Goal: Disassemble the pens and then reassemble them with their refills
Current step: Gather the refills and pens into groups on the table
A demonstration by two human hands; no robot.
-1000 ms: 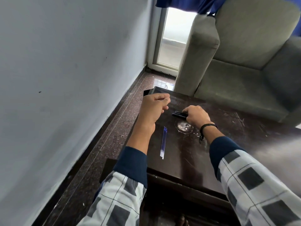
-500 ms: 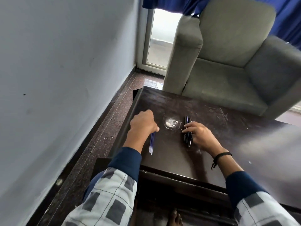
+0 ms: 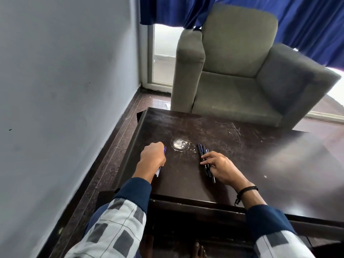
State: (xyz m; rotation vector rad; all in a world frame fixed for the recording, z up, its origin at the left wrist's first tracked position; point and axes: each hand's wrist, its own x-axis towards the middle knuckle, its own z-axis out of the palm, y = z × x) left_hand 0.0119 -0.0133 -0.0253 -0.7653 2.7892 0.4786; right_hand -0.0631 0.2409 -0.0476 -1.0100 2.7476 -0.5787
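Several dark pen bodies (image 3: 201,151) lie side by side on the dark wooden table (image 3: 251,161), pointing away from me, just right of a round whitish mark (image 3: 179,144). My right hand (image 3: 222,169) rests on their near ends with fingers spread and fairly straight. Left of the mark, thin blue refills (image 3: 158,172) lie on the table. My left hand (image 3: 153,155) is curled in a fist over them, and their ends stick out beyond the knuckles and below the wrist.
A grey armchair (image 3: 232,71) stands right behind the table's far edge. A pale wall (image 3: 65,90) runs close along the left, with a strip of dark floor (image 3: 104,164) between it and the table. Blue curtains (image 3: 307,21) hang at the back.
My left hand dropped from above the table onto the refills and closed over them. My right hand carried the pens from the left of the mark to its right and laid them lengthwise.
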